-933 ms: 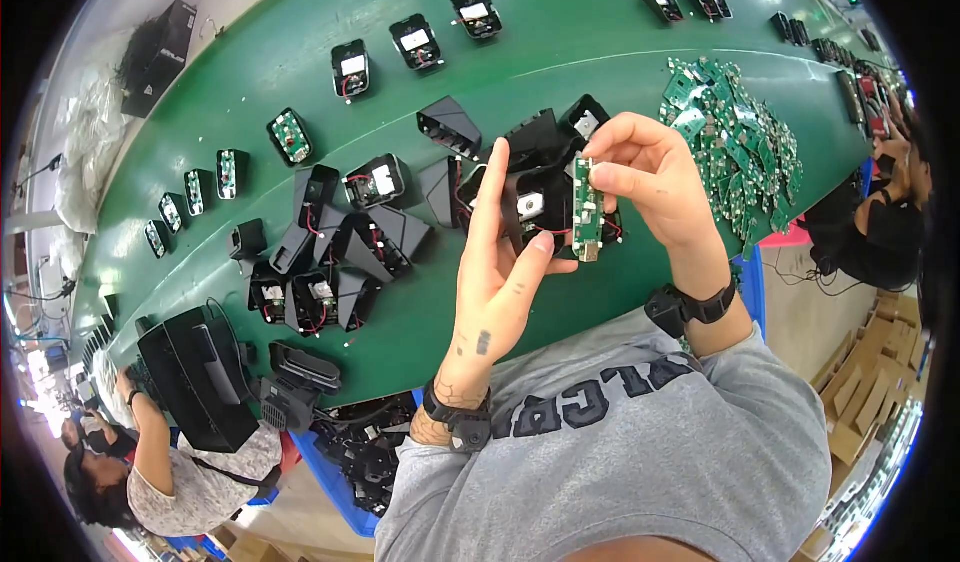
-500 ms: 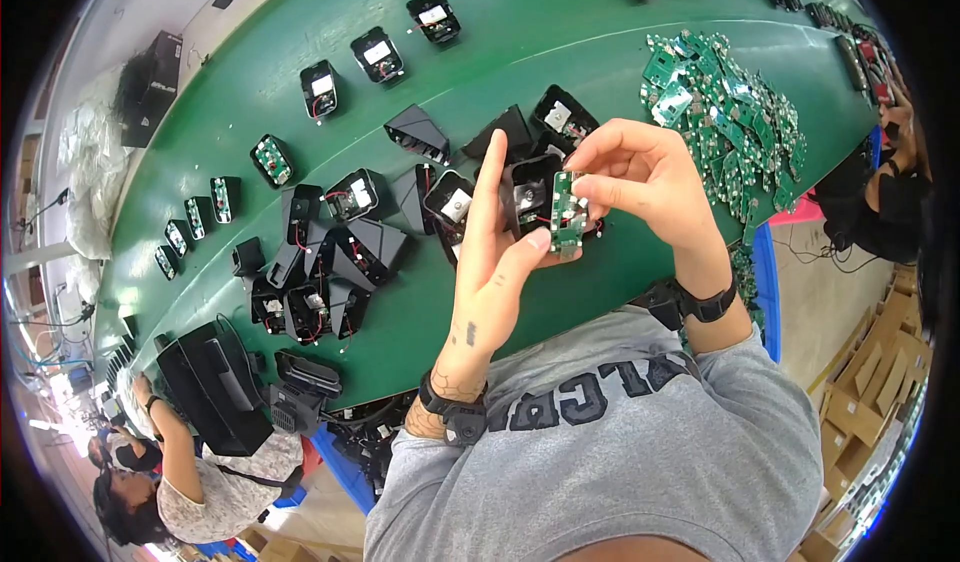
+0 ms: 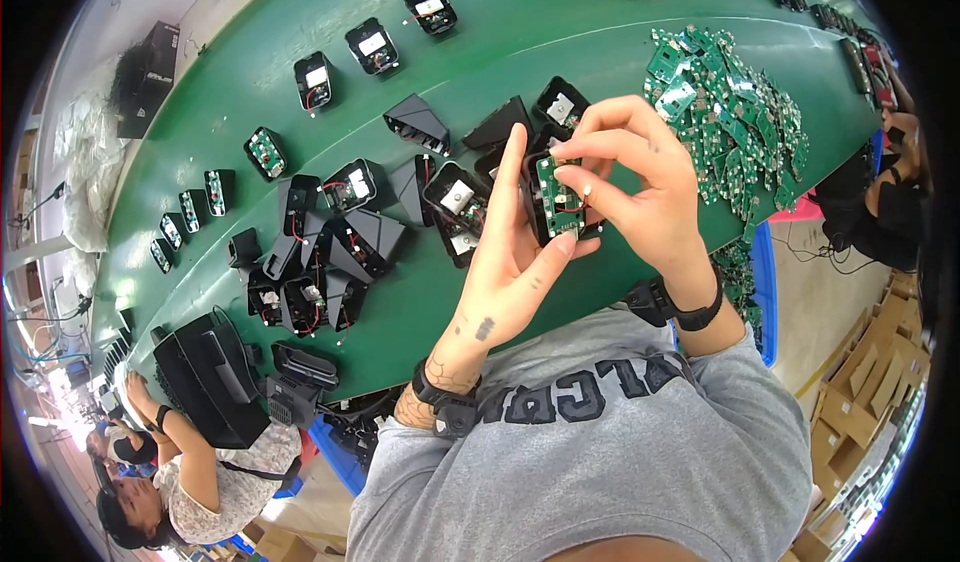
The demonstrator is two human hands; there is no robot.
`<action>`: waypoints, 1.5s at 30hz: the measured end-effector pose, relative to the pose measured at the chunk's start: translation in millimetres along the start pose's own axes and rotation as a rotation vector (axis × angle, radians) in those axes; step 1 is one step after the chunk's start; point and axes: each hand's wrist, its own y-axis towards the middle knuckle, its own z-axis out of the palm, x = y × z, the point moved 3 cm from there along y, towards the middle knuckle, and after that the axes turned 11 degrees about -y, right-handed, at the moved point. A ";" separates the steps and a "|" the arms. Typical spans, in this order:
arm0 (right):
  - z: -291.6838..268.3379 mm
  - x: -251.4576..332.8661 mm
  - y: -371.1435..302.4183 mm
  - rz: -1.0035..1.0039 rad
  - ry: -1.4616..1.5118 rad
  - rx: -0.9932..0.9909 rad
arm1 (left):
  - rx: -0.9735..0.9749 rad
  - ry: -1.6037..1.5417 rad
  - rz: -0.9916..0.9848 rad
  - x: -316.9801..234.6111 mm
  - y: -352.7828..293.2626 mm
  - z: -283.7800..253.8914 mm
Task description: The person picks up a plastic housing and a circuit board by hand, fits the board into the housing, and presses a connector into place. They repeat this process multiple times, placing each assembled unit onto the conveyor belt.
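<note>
My left hand (image 3: 505, 262) is wrapped around a small black housing (image 3: 533, 224), its index finger stretched up along the side. A green circuit board (image 3: 545, 194) lies over the housing's open face, and my left thumb presses on its lower end. At the board's upper end, the thumb and index finger of my right hand (image 3: 640, 177) close in a pinch on its edge. A red wire (image 3: 570, 210) crosses the board below them, with a small white connector beside the right thumb. Part of the board is hidden behind the right fingers.
Loose green circuit boards (image 3: 725, 112) form a heap at the right. Black housings (image 3: 310, 262) with red wires cluster left of my hands, and others stand in rows (image 3: 372, 47) farther back. A large black case (image 3: 210, 377) is near a co-worker (image 3: 215, 482) at lower left.
The circuit board has turned from standing beside the housing to lying over its open face. My right hand has shifted slightly left and up, and my left hand slightly right.
</note>
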 end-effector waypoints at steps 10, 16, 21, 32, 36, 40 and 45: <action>11.0 -13.5 -11.2 0.125 0.251 0.039 | 0.025 0.010 0.053 10.8 -2.0 2.5; 8.4 -8.9 -13.1 0.237 0.254 0.100 | 0.049 0.044 0.047 12.9 -2.5 5.0; 7.8 -16.8 -14.0 0.306 0.438 0.372 | -0.069 0.187 0.081 14.4 -10.1 1.4; 6.8 6.9 -26.4 0.274 0.615 0.438 | -0.140 0.370 0.241 7.0 -41.1 17.5; 5.8 8.5 -29.2 0.401 0.765 0.536 | -0.143 0.527 0.217 4.7 -48.4 18.6; -3.4 14.5 -28.8 0.317 0.769 0.581 | -0.134 0.662 0.243 7.4 -50.9 17.2; -3.5 20.8 -30.4 0.300 0.633 0.539 | -0.173 0.559 0.226 2.1 -49.5 23.6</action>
